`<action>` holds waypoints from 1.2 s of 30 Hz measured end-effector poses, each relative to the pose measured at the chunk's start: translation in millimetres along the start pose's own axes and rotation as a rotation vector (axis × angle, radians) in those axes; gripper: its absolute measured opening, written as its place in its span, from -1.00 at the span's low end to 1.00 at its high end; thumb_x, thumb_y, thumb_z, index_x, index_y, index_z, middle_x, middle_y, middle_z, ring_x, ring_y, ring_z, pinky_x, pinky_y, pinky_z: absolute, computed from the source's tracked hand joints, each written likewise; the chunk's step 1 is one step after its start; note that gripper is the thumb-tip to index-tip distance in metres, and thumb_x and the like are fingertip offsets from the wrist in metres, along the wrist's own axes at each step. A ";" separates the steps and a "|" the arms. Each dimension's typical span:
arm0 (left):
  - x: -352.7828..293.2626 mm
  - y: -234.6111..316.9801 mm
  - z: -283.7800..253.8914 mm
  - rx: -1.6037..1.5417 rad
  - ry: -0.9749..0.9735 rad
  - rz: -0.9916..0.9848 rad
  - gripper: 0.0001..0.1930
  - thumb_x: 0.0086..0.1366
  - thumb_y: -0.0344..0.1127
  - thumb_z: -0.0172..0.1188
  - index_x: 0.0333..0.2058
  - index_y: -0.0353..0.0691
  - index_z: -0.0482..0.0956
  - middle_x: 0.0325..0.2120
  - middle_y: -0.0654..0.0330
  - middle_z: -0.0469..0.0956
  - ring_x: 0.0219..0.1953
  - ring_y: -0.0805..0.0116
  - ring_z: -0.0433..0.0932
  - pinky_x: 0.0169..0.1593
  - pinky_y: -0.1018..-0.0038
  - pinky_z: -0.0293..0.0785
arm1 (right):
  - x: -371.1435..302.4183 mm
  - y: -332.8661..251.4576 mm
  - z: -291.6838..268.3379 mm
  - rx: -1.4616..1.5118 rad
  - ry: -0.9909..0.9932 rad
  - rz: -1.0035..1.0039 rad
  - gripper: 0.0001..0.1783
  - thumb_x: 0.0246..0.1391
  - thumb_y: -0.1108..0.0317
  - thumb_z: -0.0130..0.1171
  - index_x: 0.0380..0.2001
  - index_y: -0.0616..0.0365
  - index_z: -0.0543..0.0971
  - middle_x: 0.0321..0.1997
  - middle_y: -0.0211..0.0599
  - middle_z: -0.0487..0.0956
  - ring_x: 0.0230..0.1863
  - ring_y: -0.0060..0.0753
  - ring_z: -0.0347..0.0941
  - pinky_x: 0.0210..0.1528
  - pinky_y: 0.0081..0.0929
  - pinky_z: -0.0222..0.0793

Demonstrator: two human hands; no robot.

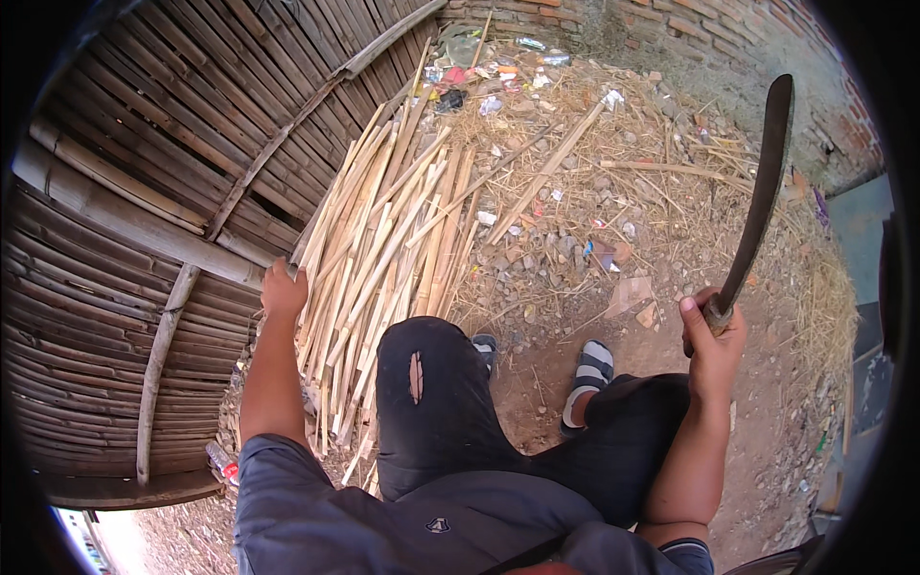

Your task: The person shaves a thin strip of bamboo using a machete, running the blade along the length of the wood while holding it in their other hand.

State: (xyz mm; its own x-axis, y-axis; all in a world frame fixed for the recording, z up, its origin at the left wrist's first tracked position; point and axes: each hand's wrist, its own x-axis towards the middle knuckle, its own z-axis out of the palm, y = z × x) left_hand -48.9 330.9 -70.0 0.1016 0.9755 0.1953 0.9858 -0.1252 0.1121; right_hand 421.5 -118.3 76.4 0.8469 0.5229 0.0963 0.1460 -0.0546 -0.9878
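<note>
My right hand (717, 347) is closed round the wooden handle of a machete (762, 192). Its long dark blade points up and away, curving slightly near the tip. Out to the left, my left hand (285, 289) has its fingers bent, beside the bamboo wall (125, 316) and the upper left edge of a pile of split bamboo strips (383, 240). What those fingers grip, if anything, I cannot make out. The pale strips lie lengthwise on the ground, several crossing over others, between the wall and my bent left knee.
A horizontal bamboo pole (125, 216) runs along the wall. Ahead, litter (498, 81), dry straw and stones cover the ground up to a brick wall (690, 29). A plastic bottle (222, 462) lies at lower left. Grey-blue panels (862, 240) stand at the right edge.
</note>
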 end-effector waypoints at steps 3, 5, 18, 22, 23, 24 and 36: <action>9.2 9.2 36.7 -0.037 -0.137 0.095 -0.36 0.34 0.05 0.20 0.28 -0.19 0.41 0.19 -0.13 0.48 0.25 -0.15 0.45 0.27 -0.02 0.40 | -2.1 -0.2 7.4 -0.017 0.008 -0.027 -0.77 0.16 0.34 0.46 -0.33 0.12 0.56 -0.52 -0.57 0.46 -0.55 -0.74 0.29 -0.50 -0.67 0.11; -4.0 24.8 66.3 -0.012 -0.263 0.103 -0.32 0.33 0.07 0.22 0.30 -0.19 0.39 0.21 -0.12 0.47 0.27 -0.13 0.43 0.28 -0.01 0.40 | -2.7 1.4 10.6 -0.031 0.008 -0.006 -0.77 0.16 0.34 0.45 -0.32 0.13 0.55 -0.54 -0.57 0.43 -0.58 -0.73 0.27 -0.54 -0.67 0.08; -88.6 74.3 205.1 0.240 -0.571 0.126 -0.15 0.31 0.08 0.26 0.46 -0.14 0.17 0.51 -0.09 -0.06 0.55 -0.08 -0.08 0.48 -0.07 0.04 | -1.0 19.3 12.4 -0.046 0.091 0.057 -0.77 0.16 0.37 0.40 -0.28 0.14 0.51 -0.58 -0.48 0.42 -0.66 -0.68 0.26 -0.62 -0.63 0.04; -75.0 97.6 214.9 0.208 -0.507 0.312 -0.17 0.32 0.03 0.26 0.45 -0.17 0.17 0.52 -0.09 -0.13 0.57 -0.08 -0.19 0.52 -0.11 -0.08 | -3.6 24.5 9.4 -0.021 0.084 0.088 -0.76 0.16 0.37 0.40 -0.27 0.13 0.49 -0.60 -0.46 0.42 -0.66 -0.67 0.27 -0.62 -0.63 0.05; -64.1 107.7 214.6 0.141 -0.486 0.354 -0.17 0.31 -0.01 0.27 0.45 -0.18 0.16 0.51 -0.10 -0.08 0.56 -0.08 -0.14 0.52 -0.07 -0.06 | -3.8 24.3 11.1 -0.002 0.082 0.101 -0.76 0.16 0.37 0.40 -0.27 0.13 0.49 -0.60 -0.46 0.42 -0.66 -0.66 0.27 -0.62 -0.63 0.05; -50.1 119.4 216.4 0.080 -0.479 0.384 -0.20 0.32 -0.02 0.26 0.44 -0.18 0.20 0.50 -0.11 -0.05 0.55 -0.10 -0.11 0.52 -0.06 -0.03 | -3.3 22.3 12.3 0.015 0.079 0.111 -0.75 0.16 0.36 0.40 -0.26 0.13 0.48 -0.60 -0.46 0.42 -0.66 -0.66 0.27 -0.63 -0.63 0.05; 46.7 217.4 243.6 0.120 -0.788 0.284 -0.40 0.43 0.05 0.12 0.33 -0.15 0.46 0.54 -0.13 -0.13 0.56 -0.07 -0.08 0.47 -0.06 0.15 | 2.1 36.1 -3.1 -0.025 0.082 0.209 -0.74 0.15 0.38 0.41 -0.25 0.15 0.49 -0.54 -0.43 0.46 -0.64 -0.67 0.29 -0.63 -0.63 0.07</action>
State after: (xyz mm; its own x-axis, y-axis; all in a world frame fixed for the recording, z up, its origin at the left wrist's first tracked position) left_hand 202.7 393.3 -273.9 0.3673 0.7564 -0.5412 0.9118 -0.4078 0.0489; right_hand 430.0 -121.8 41.3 0.8985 0.4274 -0.0997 -0.0256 -0.1758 -0.9841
